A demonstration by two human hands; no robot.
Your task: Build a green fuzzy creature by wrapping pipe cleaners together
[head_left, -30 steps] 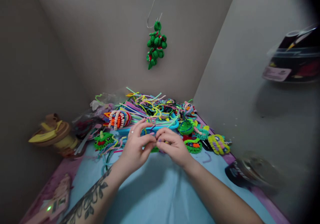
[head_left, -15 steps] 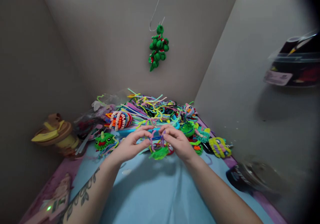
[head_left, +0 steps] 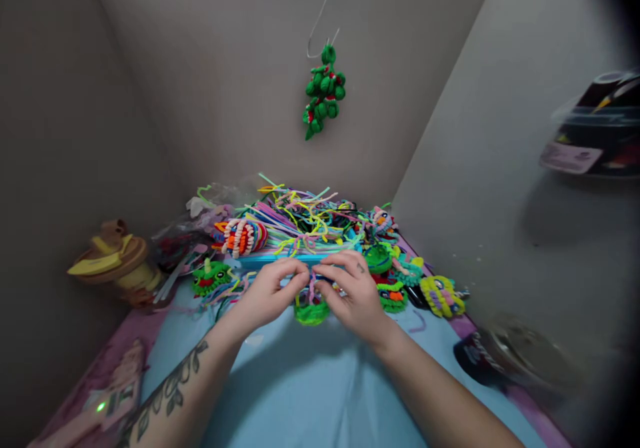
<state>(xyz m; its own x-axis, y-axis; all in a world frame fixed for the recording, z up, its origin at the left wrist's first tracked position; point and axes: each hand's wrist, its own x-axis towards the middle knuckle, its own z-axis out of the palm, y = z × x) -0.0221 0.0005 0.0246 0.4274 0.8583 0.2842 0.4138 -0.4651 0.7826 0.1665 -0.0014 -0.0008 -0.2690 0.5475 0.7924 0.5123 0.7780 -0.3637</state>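
A small green pipe-cleaner piece [head_left: 311, 313] with pink-purple strands hangs between my two hands, above the blue table cover. My left hand [head_left: 276, 289] is closed, thumb and index finger pinched at the strands' upper left. My right hand [head_left: 350, 289] pinches the purple pipe cleaner [head_left: 313, 289] from the right side. The fingertips nearly meet and hide part of the strands. Just behind the hands lies a blue tray [head_left: 280, 260] under a heap of loose pipe cleaners [head_left: 300, 218].
Finished fuzzy figures lie around: a striped one [head_left: 241, 237], a green one [head_left: 212, 277] and a yellow one [head_left: 442, 296]. A green cluster [head_left: 324, 93] hangs from a wire at the back panel. A dark jar [head_left: 480, 358] stands right; a glue gun [head_left: 113, 395] lies left.
My hands have come closer together, and the purple strands between them are drawn narrower. The green piece has shifted slightly left. The whole view has turned a little.
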